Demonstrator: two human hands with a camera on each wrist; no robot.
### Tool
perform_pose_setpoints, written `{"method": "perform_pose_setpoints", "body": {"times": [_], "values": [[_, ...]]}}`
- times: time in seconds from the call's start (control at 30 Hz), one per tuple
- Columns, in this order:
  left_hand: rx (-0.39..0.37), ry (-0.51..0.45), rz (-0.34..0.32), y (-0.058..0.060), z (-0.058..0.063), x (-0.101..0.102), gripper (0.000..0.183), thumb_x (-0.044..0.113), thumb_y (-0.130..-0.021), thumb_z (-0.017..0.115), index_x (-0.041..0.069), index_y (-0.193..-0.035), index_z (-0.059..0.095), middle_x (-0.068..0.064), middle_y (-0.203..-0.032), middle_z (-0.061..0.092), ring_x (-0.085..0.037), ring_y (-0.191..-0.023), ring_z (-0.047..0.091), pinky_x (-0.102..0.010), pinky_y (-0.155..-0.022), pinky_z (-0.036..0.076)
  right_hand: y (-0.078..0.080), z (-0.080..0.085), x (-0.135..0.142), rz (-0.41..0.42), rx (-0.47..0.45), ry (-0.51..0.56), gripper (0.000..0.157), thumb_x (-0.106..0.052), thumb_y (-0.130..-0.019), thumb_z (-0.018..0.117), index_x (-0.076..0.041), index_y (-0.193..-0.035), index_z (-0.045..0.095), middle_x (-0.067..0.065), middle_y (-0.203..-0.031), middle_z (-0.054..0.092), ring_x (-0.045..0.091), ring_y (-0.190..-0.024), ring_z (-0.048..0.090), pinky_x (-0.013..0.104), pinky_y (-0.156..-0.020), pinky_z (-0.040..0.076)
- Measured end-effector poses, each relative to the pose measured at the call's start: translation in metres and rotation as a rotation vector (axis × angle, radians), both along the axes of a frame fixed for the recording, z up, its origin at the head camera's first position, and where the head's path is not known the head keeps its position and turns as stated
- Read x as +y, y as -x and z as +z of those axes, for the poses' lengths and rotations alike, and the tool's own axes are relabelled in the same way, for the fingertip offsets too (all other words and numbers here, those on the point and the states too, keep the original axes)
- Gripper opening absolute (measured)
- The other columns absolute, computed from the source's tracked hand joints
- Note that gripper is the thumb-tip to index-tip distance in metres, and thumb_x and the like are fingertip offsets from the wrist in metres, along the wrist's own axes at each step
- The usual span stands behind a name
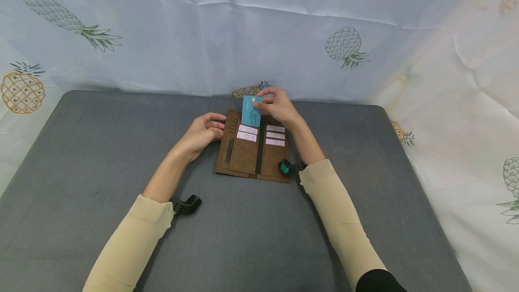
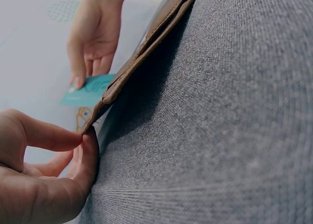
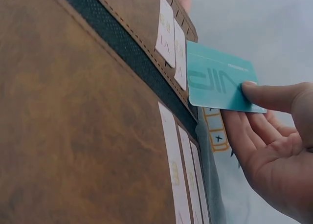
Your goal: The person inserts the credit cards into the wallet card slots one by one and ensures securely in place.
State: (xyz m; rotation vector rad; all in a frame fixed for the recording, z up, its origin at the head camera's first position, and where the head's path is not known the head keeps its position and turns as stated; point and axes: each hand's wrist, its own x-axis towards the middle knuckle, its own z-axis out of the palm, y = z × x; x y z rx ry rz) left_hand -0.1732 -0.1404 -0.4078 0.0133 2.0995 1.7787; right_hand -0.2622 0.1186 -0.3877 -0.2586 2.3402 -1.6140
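A brown leather wallet point(image 1: 245, 159) lies unfolded on the grey table, with several white and pink cards point(image 1: 275, 135) tucked in slots on both sides of its dark middle strip. My right hand point(image 1: 279, 107) pinches a teal card point(image 3: 215, 79) between thumb and fingers. The card stands at the top of the wallet's left card column, its lower edge by the slots; whether it is inside one cannot be told. At the wallet's upper left edge, my left hand point(image 1: 204, 132) pinches the leather corner between thumb and finger, as the left wrist view point(image 2: 54, 170) shows.
The grey cloth-covered table point(image 1: 121, 157) spreads around the wallet. Behind it hangs a white curtain point(image 1: 170, 48) printed with pineapples. Black wrist camera mounts point(image 1: 186, 204) sit on both forearms, the right one over the wallet's lower right corner.
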Motion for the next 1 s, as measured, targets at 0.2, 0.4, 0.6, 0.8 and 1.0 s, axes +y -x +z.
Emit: {"method": "perform_pose_setpoints", "body": {"times": [0.2, 0.4, 0.6, 0.8, 1.0], "values": [[-0.001, 0.001, 0.0, 0.0, 0.0, 0.0, 0.054, -0.003, -0.104, 0.048, 0.003, -0.158, 0.047, -0.018, -0.129, 0.057, -0.021, -0.105, 0.059, -0.027, -0.092, 0.053, -0.001, -0.002, -0.005, 0.006, -0.042, 0.02, 0.033, -0.007, -0.105, 0.07, -0.001, -0.135, 0.058, 0.013, -0.107, 0.078, 0.016, -0.093, 0.074, 0.05, -0.106, 0.061], [0.003, -0.007, 0.002, -0.001, 0.0, 0.0, 0.053, -0.004, -0.104, 0.048, 0.001, -0.157, 0.048, -0.017, -0.127, 0.057, -0.02, -0.103, 0.059, -0.025, -0.09, 0.053, -0.003, -0.004, -0.006, 0.014, -0.079, 0.01, 0.035, -0.008, -0.107, 0.068, 0.0, -0.138, 0.056, 0.013, -0.108, 0.076, 0.013, -0.088, 0.073, 0.042, -0.095, 0.065], [0.004, -0.016, 0.005, -0.001, 0.0, 0.0, 0.054, -0.005, -0.104, 0.048, 0.0, -0.157, 0.048, -0.018, -0.128, 0.057, -0.019, -0.103, 0.059, -0.023, -0.089, 0.053, -0.003, -0.007, -0.001, 0.09, -0.003, -0.044, 0.027, -0.005, -0.106, 0.067, 0.001, -0.129, 0.055, 0.001, -0.077, 0.07, 0.012, -0.076, 0.071, 0.035, -0.081, 0.068], [0.003, -0.021, 0.012, -0.001, 0.0, 0.001, 0.054, -0.007, -0.103, 0.047, 0.0, -0.157, 0.048, -0.017, -0.126, 0.057, -0.018, -0.102, 0.058, -0.022, -0.087, 0.053, -0.008, -0.006, 0.004, 0.157, 0.011, -0.117, 0.028, -0.005, -0.103, 0.07, 0.003, -0.128, 0.061, 0.002, -0.08, 0.07, 0.015, -0.081, 0.072, 0.035, -0.085, 0.065], [0.001, -0.024, 0.014, -0.001, 0.0, 0.001, 0.054, -0.007, -0.103, 0.047, 0.0, -0.157, 0.048, -0.016, -0.125, 0.057, -0.018, -0.101, 0.058, -0.022, -0.087, 0.053, -0.01, -0.008, 0.007, 0.199, 0.038, -0.223, 0.021, -0.015, -0.099, 0.076, -0.003, -0.116, 0.072, 0.002, -0.096, 0.068, 0.021, -0.091, 0.065, 0.033, -0.081, 0.052]]}}
